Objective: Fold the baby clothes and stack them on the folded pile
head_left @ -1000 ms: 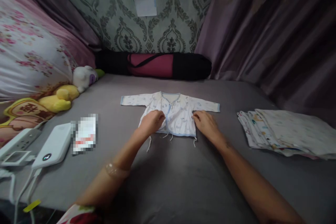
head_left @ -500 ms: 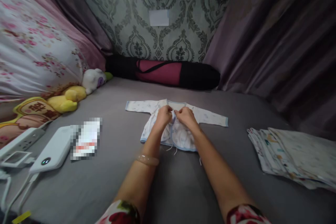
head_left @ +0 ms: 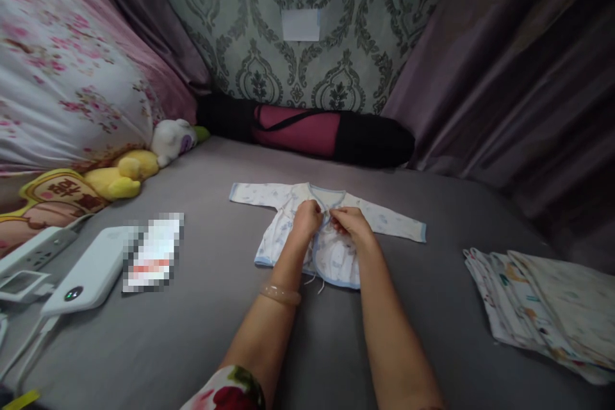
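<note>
A small white baby shirt with pale blue trim and faint prints lies flat, front up, sleeves spread to both sides. Just below its neckline, my left hand is closed in a pinch. Facing it close by, my right hand pinches with thumb and forefinger. Both hold the thin ties at the shirt's chest, though the fingers mostly hide them. Two more thin white strings hang loose below the hem. My right forearm covers part of the shirt's lower right corner.
On the right lies a stack of folded printed cloths. To the left are a white power bank, a power strip, a blurred packet and plush toys. A black and maroon long bag lies along the wall.
My hands have drawn slightly apart at the shirt's chest, the right one shifting right and turning a little. The whole view has also shifted slightly.
</note>
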### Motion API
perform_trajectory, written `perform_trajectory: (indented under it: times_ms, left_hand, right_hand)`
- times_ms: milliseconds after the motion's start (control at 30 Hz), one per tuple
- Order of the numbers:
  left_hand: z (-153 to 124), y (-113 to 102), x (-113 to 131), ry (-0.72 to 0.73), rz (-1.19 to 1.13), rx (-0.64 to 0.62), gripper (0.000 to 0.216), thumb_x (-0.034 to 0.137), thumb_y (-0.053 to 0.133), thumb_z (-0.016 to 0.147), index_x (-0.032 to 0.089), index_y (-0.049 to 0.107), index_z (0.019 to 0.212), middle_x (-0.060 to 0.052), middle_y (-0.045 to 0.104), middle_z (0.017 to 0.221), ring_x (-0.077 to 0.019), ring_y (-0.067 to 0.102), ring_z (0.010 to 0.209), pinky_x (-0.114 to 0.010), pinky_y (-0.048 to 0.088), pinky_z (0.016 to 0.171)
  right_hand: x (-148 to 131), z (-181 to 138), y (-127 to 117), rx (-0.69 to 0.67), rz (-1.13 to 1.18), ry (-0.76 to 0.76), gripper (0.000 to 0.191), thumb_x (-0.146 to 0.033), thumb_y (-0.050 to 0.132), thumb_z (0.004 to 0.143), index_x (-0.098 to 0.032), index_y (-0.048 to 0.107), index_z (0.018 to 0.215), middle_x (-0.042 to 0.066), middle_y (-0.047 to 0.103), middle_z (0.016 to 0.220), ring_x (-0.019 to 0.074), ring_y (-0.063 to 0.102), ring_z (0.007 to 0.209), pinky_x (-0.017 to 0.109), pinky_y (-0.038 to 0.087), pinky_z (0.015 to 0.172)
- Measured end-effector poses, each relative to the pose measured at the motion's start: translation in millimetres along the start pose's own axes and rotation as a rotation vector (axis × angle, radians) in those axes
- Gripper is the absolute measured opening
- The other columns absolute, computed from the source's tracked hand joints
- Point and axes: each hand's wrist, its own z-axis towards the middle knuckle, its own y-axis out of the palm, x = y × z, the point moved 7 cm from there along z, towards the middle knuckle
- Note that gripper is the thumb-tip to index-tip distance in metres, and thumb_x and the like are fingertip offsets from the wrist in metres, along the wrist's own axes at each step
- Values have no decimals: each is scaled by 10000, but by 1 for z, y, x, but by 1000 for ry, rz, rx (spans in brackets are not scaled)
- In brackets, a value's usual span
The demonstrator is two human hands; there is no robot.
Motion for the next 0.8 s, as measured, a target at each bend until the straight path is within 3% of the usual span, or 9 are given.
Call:
perform_trajectory:
  times_ms: [133, 433, 633, 800]
  left_hand:
    - [-3, -2, 3, -13, 67, 5, 196, 251, 610, 792, 129, 645, 942, -118, 663, 989, -198, 619, 930, -249, 447, 766]
    - [-7, -5, 9, -54, 141, 20, 216, 250, 506, 846, 157, 671, 950, -148, 679, 1014, -230, 629, 977, -283, 449, 786]
    - [-2, -8, 6, -19, -121, -20, 229, 216, 530, 779, 135, 730, 853, -94, 709, 790, -183, 639, 794, -225, 429, 665]
    - [4, 1, -3, -6, -285, -54, 212, 201, 535, 750, 120, 730, 751, -29, 616, 574, -150, 606, 651, -193, 397, 545]
  right_hand:
    - [-3, -1, -3, 22, -11, -52, 194, -308, 596, 759, -148, 657, 669, -32, 547, 432, 70, 454, 356, 160, 300, 367]
    - [-7, -1, 0, 31, -19, -102, 255, -337, 569, 778, -141, 655, 639, -30, 520, 413, 71, 447, 364, 163, 262, 362]
    - [-13, -4, 0, 6, 85, -102, 255, -318, 551, 799, -147, 623, 625, -32, 522, 411, 67, 425, 339, 163, 265, 345]
    - [-15, -5, 1, -1, 159, -72, 221, -267, 558, 797, -143, 601, 619, -26, 549, 455, 66, 484, 375, 141, 295, 339]
